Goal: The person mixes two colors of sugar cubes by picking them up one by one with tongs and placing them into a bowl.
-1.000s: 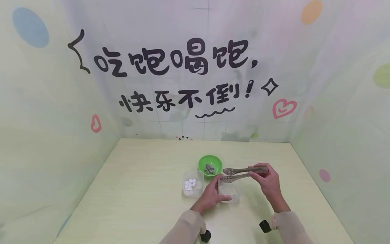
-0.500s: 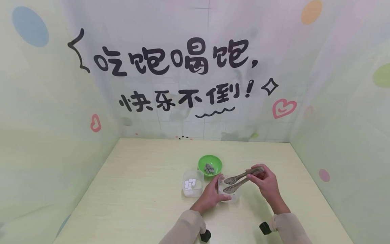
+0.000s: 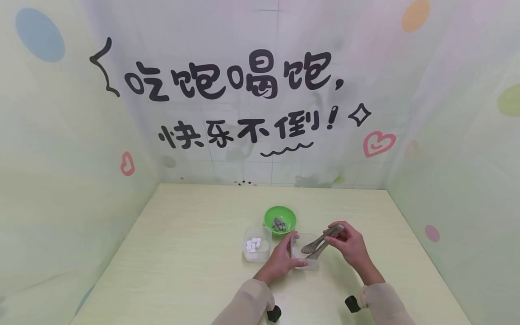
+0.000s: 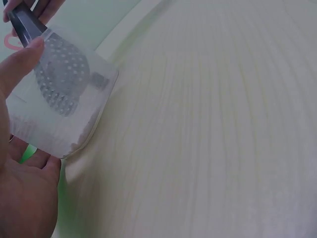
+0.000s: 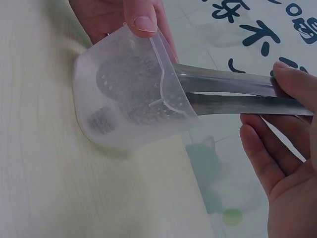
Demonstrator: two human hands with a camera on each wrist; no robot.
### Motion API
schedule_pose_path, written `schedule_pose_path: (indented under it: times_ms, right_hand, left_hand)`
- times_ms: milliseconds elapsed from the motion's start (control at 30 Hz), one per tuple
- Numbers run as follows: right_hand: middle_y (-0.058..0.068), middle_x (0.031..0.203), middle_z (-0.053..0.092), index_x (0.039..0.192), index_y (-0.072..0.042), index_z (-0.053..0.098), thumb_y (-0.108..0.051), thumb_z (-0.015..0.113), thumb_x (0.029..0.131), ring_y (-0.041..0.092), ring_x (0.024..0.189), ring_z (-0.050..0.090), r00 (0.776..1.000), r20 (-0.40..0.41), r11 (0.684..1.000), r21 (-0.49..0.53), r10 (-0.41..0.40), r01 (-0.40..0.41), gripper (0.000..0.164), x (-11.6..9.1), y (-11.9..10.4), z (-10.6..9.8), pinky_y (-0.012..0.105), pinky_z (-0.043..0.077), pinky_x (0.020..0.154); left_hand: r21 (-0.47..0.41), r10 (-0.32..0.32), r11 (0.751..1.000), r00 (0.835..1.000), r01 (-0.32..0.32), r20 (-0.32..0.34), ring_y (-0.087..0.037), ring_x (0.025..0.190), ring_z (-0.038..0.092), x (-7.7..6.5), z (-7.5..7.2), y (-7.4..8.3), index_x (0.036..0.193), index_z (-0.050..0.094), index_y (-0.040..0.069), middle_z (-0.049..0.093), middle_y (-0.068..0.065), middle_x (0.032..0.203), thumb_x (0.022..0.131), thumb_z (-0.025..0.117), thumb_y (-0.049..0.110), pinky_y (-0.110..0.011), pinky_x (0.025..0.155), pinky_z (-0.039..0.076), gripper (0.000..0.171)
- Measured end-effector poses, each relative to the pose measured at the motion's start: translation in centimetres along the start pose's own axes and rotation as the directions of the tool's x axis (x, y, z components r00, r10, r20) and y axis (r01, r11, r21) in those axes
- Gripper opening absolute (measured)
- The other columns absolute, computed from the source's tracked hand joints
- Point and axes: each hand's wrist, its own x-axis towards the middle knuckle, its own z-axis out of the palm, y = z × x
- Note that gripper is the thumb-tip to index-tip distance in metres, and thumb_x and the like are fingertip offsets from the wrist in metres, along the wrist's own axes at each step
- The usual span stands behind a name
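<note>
My left hand [image 3: 279, 261] grips a translucent plastic container [image 3: 306, 265] by its side, thumb near the front rim. The right hand [image 3: 352, 247] holds a pair of metal tongs [image 5: 223, 80] by the upper arms. Their perforated heads reach down inside the container, as both wrist views show through its cloudy walls. A small grey cube [image 5: 101, 120] shows through the wall near the bottom, close to the tong heads. In the left wrist view the same grey cube [image 4: 99, 80] sits at the container's lower corner, beside the perforated tong head [image 4: 62, 74].
Behind the left hand stands a green bowl [image 3: 280, 210] with several grey cubes [image 3: 279, 224]. A second clear container [image 3: 257, 259] with several white cubes [image 3: 253, 244] is left of the left hand. All stand on a pale wooden table [image 3: 183, 243] before a printed backdrop [image 3: 203, 171].
The tongs have swung from over the container's far rim down into it, and their arms have drawn closer together. The right hand has shifted slightly left; the left hand stays on the container.
</note>
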Motion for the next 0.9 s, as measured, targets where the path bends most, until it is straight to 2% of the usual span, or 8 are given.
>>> schedule_pose_path:
  times_ms: [200,567,733,900]
  right_hand:
    - [0.025,0.094,0.069,0.103,0.009,0.059,0.008,0.072,0.081,0.011,0.076,0.066,0.999,0.039,0.994,-0.113,0.002,0.003,0.026,0.0,-1.9,0.2,0.021,0.055,0.067]
    - [0.02,0.089,0.07,0.096,0.004,0.06,0.006,0.074,0.08,0.015,0.069,0.065,0.999,0.028,0.973,-0.231,0.018,-0.011,0.022,0.0,-2.5,0.3,0.023,0.053,0.061]
    - [0.02,0.089,0.071,0.095,0.005,0.06,0.007,0.075,0.079,0.016,0.07,0.066,1.0,-0.008,0.969,-0.245,0.014,-0.016,0.023,-0.1,-2.6,0.2,0.023,0.053,0.06]
    - [0.02,0.089,0.071,0.096,0.006,0.059,0.007,0.075,0.079,0.014,0.072,0.068,0.999,-0.053,0.976,-0.216,0.008,-0.019,0.024,-0.1,-2.6,0.1,0.022,0.055,0.062]
  left_hand:
    - [0.0,0.0,1.0,1.0,0.0,-0.002,-0.028,0.136,0.039,0.0,0.0,0.1,0.151,0.03,0.007,0.042,-0.011,0.149,0.072,0.086,0.021,-0.04,0.112,0.031,0.098]
    - [0.0,-0.012,1.0,1.0,0.012,0.002,-0.028,0.136,0.038,-0.1,0.0,0.4,0.151,0.03,0.009,0.041,-0.01,0.149,0.073,0.086,0.02,-0.04,0.112,0.031,0.097]
    - [-0.002,-0.016,1.0,1.0,0.016,0.009,-0.029,0.136,0.038,0.0,0.0,0.3,0.152,0.029,0.009,0.04,-0.01,0.15,0.073,0.086,0.021,-0.041,0.112,0.03,0.098]
    - [-0.001,-0.027,1.0,1.0,0.027,0.009,-0.028,0.136,0.038,-0.1,0.0,0.3,0.152,0.028,0.01,0.039,-0.009,0.151,0.073,0.086,0.021,-0.042,0.112,0.03,0.099]
